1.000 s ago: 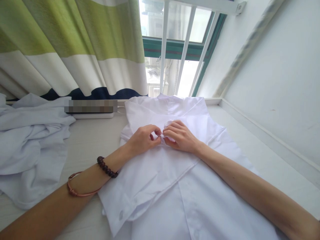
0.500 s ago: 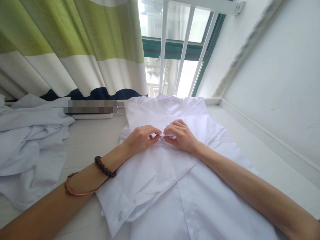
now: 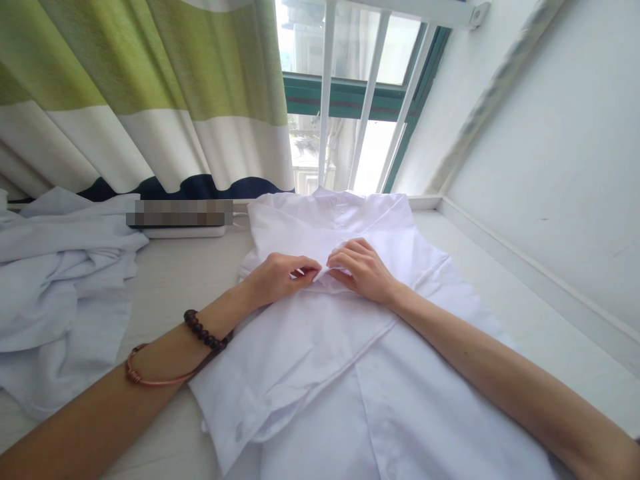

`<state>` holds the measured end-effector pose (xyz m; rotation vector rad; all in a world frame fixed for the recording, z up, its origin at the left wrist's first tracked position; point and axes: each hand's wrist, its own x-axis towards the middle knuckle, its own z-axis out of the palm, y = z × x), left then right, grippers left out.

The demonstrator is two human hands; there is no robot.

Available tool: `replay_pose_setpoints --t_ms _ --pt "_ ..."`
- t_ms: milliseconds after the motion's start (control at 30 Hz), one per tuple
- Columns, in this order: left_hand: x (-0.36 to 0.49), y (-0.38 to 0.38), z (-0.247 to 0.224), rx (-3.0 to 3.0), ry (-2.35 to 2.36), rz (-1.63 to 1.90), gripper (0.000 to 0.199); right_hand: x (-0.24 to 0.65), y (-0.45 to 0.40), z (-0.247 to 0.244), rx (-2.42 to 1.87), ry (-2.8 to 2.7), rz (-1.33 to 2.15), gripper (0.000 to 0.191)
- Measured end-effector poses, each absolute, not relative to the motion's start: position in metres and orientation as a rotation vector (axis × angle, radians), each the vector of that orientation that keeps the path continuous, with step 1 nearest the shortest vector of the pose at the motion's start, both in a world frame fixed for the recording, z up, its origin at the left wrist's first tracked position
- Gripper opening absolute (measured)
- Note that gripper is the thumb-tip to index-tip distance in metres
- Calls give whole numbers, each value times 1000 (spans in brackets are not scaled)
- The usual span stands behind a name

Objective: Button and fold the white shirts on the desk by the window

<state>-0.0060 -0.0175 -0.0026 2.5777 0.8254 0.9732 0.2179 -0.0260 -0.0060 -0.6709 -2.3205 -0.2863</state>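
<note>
White shirt (image 3: 320, 353) under two-handed work, seen from the head camera. The shirt lies spread on a pale surface (image 3: 175, 280), its collar end towards the barred window (image 3: 370, 100) and a sleeve-like panel (image 3: 295, 360) running across its front to the lower left. The left hand (image 3: 280, 277) and right hand (image 3: 363, 272) meet over the upper middle of the shirt, fingertips almost touching. Each grip is narrow, thumb against fingers, and together they hold a small raised fold (image 3: 323, 275) of the fabric between them. Whether a button lies within the fold cannot be told.

The step in hand appears to be fine fingertip work on this one spot. The next move seems to call for light, even control from both hands, so that the thin cloth neither slips nor drags the layers beneath. A second white cloth (image 3: 65, 293) lies crumpled at the far left, well apart from both hands.
</note>
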Motion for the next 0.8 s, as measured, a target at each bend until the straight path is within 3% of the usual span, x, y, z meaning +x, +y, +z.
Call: replay_pose_setpoints --t_ms 400,800 --pt "-12 -12 -1 2437 769 815 24 219 -26 -6 -659 -2321 -283 15" --pt "-1 -20 -2 2466 807 971 17 217 -28 -4 -594 -2340 -359 11"
